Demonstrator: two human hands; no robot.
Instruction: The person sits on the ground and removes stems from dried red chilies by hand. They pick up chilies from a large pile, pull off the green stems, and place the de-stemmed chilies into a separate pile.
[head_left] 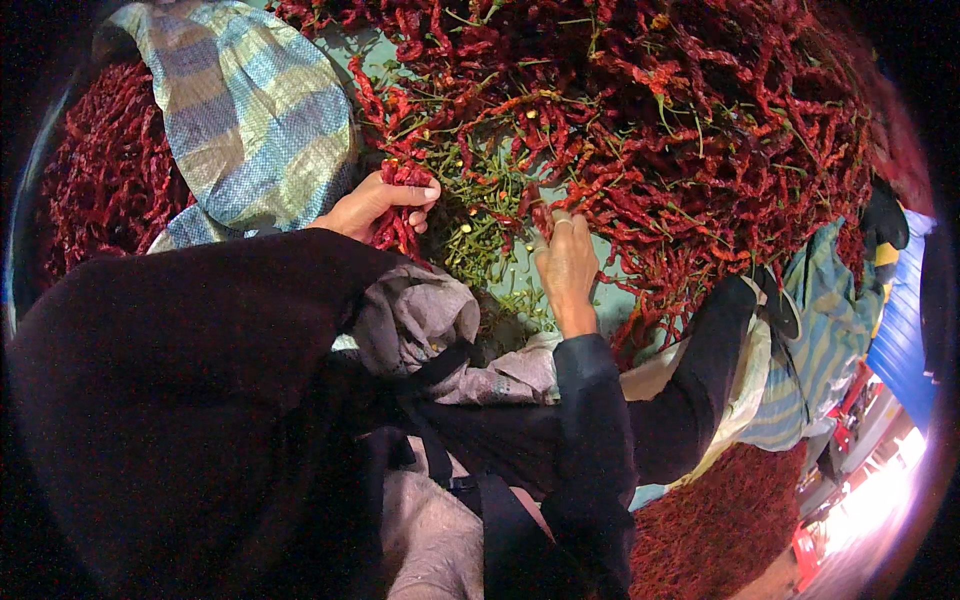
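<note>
My left hand is closed around a bunch of red chili peppers, which stick out above and below the fist. To its right, my right hand reaches to the edge of a big heap of wrinkled red chilies, its fingers closed on a red chili. A ring shows on one finger. Between the hands lies a scatter of green chili stems on a pale green surface.
At the left, a blue and cream checked woven sack lies by another pile of red chilies. A striped sack is at the right, above more reddish chilies. My dark-clad leg stretches toward the heap.
</note>
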